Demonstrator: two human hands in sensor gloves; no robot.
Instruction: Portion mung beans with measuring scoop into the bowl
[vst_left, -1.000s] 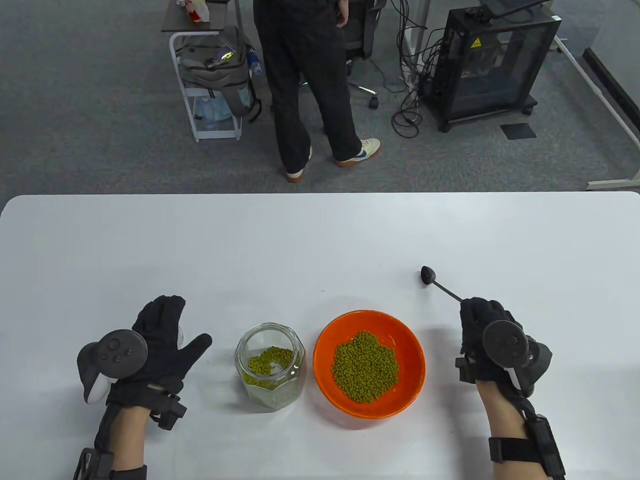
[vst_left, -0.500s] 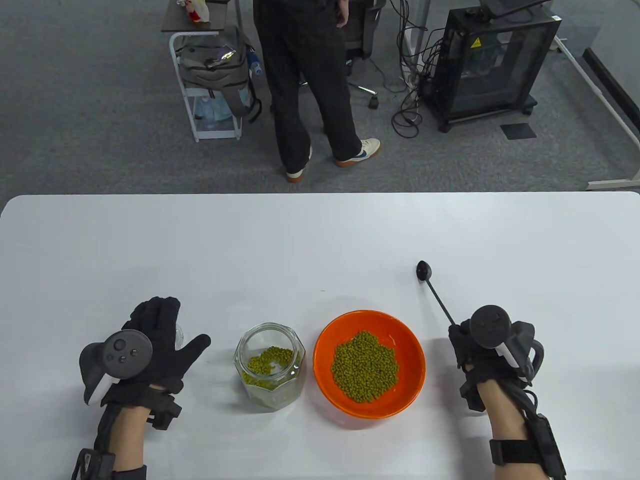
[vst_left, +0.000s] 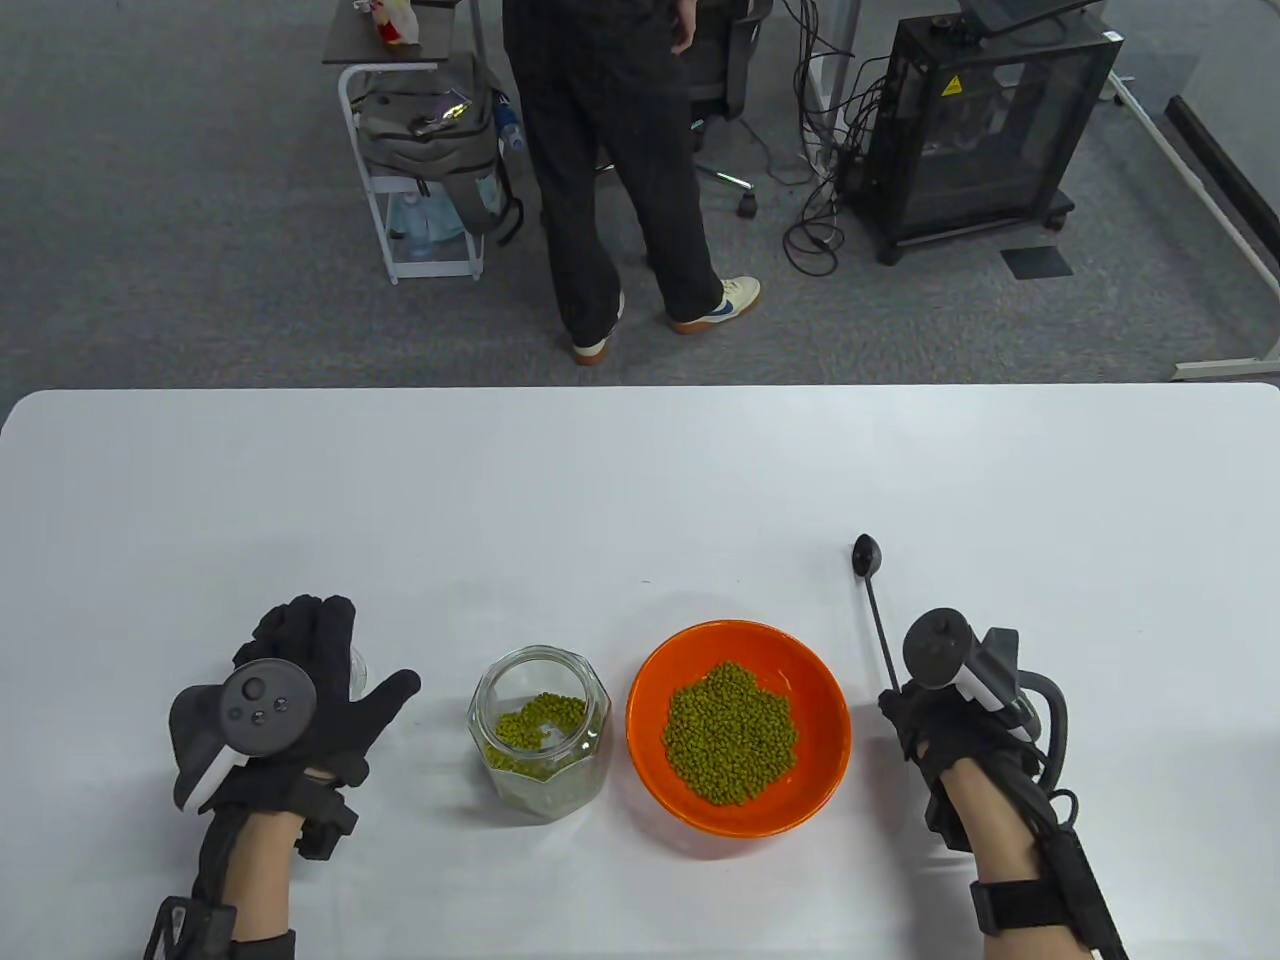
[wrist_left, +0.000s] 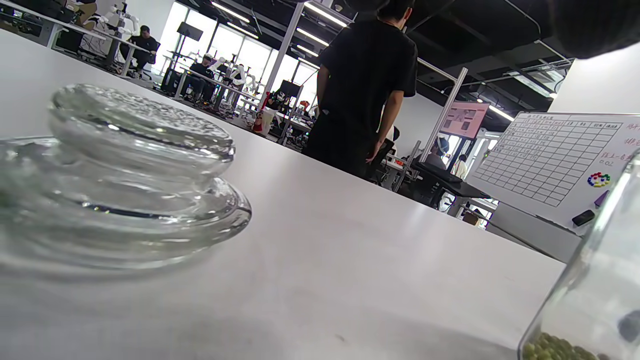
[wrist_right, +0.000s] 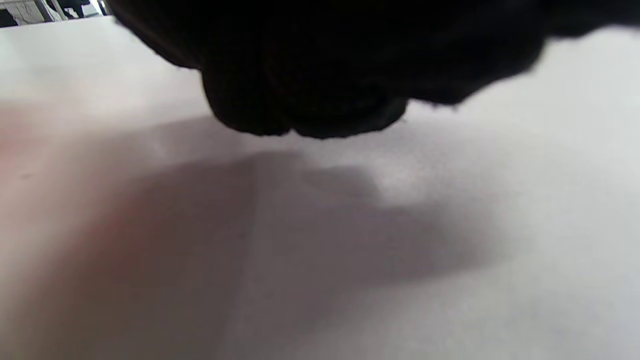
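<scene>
R hand (vst_left: 935, 725) grips scoop (vst_left: 874, 604) by handle end, just right of orange bowl (vst_left: 655, 675) w/ mung beans (vst_left: 730, 732). L hand (vst_left: 315, 680) spread flat over glass lid (wrist_left: 125, 175), left of jar (vst_left: 541, 733).

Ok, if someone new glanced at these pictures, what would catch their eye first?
Probably the orange bowl near the table's front edge, heaped with green mung beans. Just left of it stands an open glass jar with more beans. To the bowl's right, the right hand holds a thin black scoop pointing away.
</scene>
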